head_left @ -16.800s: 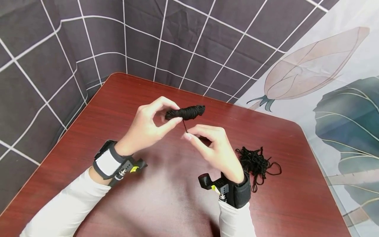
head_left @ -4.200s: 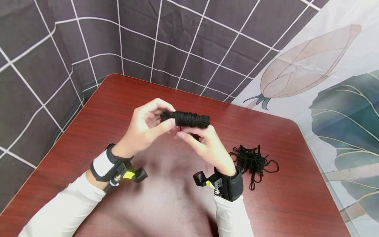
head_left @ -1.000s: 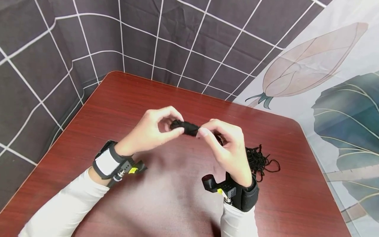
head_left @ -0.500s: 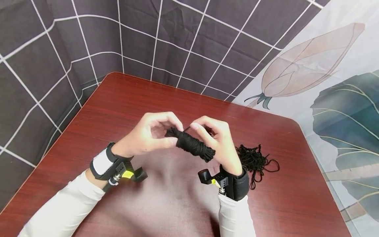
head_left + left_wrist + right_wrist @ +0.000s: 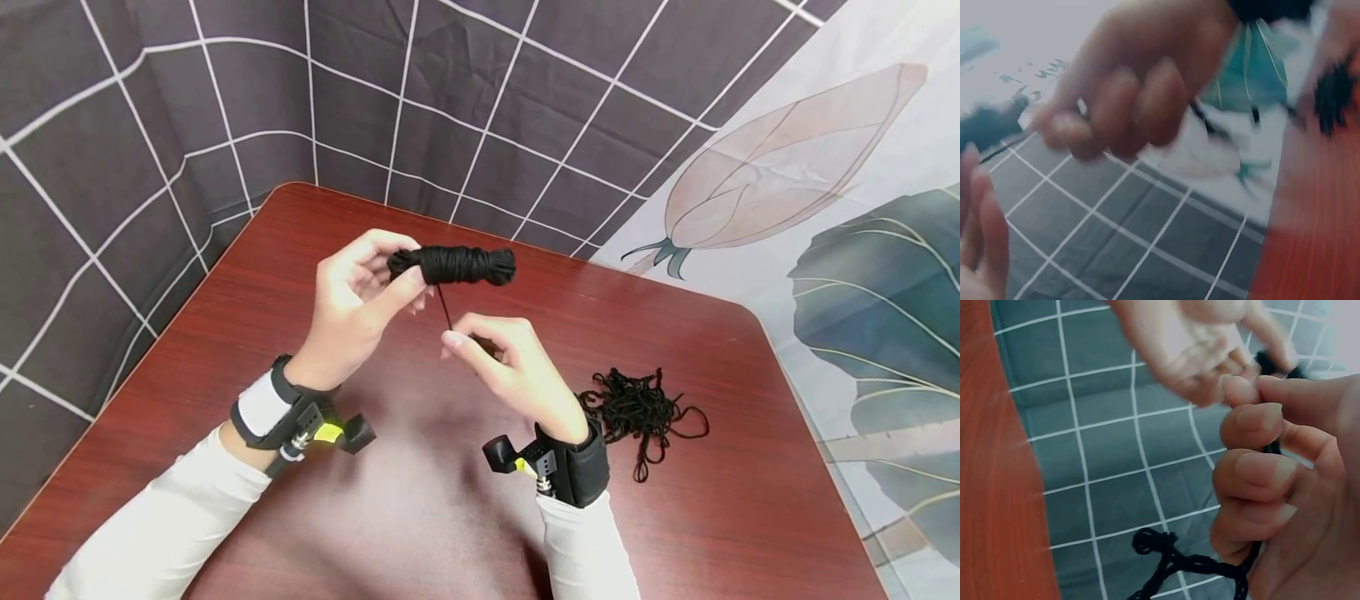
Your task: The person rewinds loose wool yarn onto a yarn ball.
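Observation:
A bundle of black cord (image 5: 468, 265), wound crosswise round its middle with loops at both ends, is held up over the table. My left hand (image 5: 348, 300) pinches its left end between thumb and fingers. From beside the left thumb a taut strand (image 5: 444, 307) runs down to my right hand (image 5: 517, 367), whose thumb and forefinger pinch it. In the right wrist view, the other right fingers curl in and loose cord (image 5: 1200, 565) trails out below them. The left wrist view is blurred; the right hand (image 5: 1141, 81) shows there with the strand stretched from it.
A tangled heap of black cord (image 5: 637, 404) lies on the reddish-brown table (image 5: 720, 500), right of the right wrist. A grey curtain with white grid lines (image 5: 465, 108) hangs behind, and a leaf-patterned sheet (image 5: 757, 275) on the right. Each wrist wears a strapped camera.
Since half a second ago the bundle has risen and swung from slanting to nearly level. My right hand has passed from above it to below. Compared with the oldest frame, the winding covers more.

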Available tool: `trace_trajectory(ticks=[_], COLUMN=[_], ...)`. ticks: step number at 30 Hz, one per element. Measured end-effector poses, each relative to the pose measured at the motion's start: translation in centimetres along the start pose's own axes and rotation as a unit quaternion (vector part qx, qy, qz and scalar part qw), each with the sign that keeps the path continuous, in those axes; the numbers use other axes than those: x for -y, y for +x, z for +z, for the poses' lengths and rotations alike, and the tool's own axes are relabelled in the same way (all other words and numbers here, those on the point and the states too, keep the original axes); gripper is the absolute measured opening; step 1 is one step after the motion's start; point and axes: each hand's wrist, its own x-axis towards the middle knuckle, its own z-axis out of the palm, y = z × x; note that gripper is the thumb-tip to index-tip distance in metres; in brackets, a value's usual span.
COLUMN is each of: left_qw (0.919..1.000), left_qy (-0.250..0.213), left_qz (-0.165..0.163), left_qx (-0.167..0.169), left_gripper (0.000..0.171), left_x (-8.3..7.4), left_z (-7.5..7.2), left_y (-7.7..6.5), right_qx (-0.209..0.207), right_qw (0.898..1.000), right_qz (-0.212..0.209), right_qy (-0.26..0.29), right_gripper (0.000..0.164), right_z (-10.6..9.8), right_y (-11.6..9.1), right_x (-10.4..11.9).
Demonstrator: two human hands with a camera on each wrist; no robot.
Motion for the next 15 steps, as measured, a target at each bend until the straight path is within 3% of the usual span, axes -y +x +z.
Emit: trace_trajectory(ticks=[3, 6, 11, 15], left_qw=[0.9942, 0.9797, 0.9556, 0.9427], left_qy=[0.103, 0.198, 0.288, 0.294], left_qz=[0.015, 0.026, 0.02, 0.004], left_qx=[-0.028, -0.016, 0.061, 0.159], left_gripper=[0.018, 0.022, 0.018, 0.015], left_x=[0.5, 1.2, 2.2, 2.5], left_z=[-0.2, -0.4, -0.5, -0.4], left_y=[0.2, 0.3, 0.2, -0.2], right_qx=[0.004, -0.008, -0.064, -0.115], right_qw=[1.0, 1.0, 0.997, 0.992], right_qz=[-0.006, -0.019, -0.033, -0.049], right_qy=[-0.005, -0.01, 0.001, 0.016], right_gripper=[0.021, 0.019, 0.015, 0.014], right_z=[-0.4, -1.1, -2.3, -3.1], right_y=[-0.3, -0.7, -1.4, -1.7], right_x=[0.9, 1.8, 3.2, 3.5])
